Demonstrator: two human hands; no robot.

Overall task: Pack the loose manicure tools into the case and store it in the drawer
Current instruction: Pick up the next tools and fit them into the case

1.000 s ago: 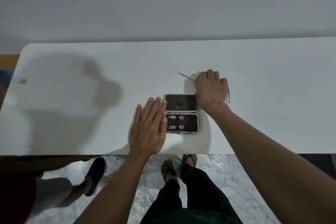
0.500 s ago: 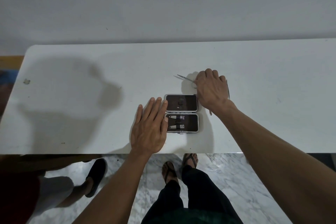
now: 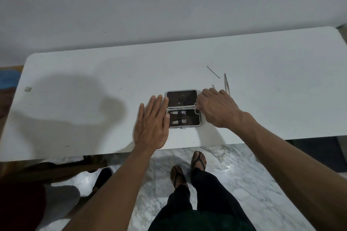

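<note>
**Scissors arrive at the open case**

Case [image 3: 183,108] lies open and flat near the front edge of the white table [image 3: 75,80], both halves facing up. Two nail clippers [image 3: 178,117] already sit strapped in the nearer half. The left hand [image 3: 152,127] lies flat, fingers straight, against the case's left side, most likely to keep it from sliding while tools go in. The right hand [image 3: 216,108] curls over the case's right edge and seems to pinch small scissors [image 3: 197,111]; only their ring handles show at its fingertips, so the grip is partly hidden. Tweezers [image 3: 227,85] and a thin metal pick [image 3: 213,72] lie loose just beyond that hand, apart from each other. No drawer is in view.

Half a second earlier the right hand was farther back, gathering tools on the table behind the case; it has since come to the case's edge, leaving the pick and tweezers uncovered. The left hand has stayed put.
</note>
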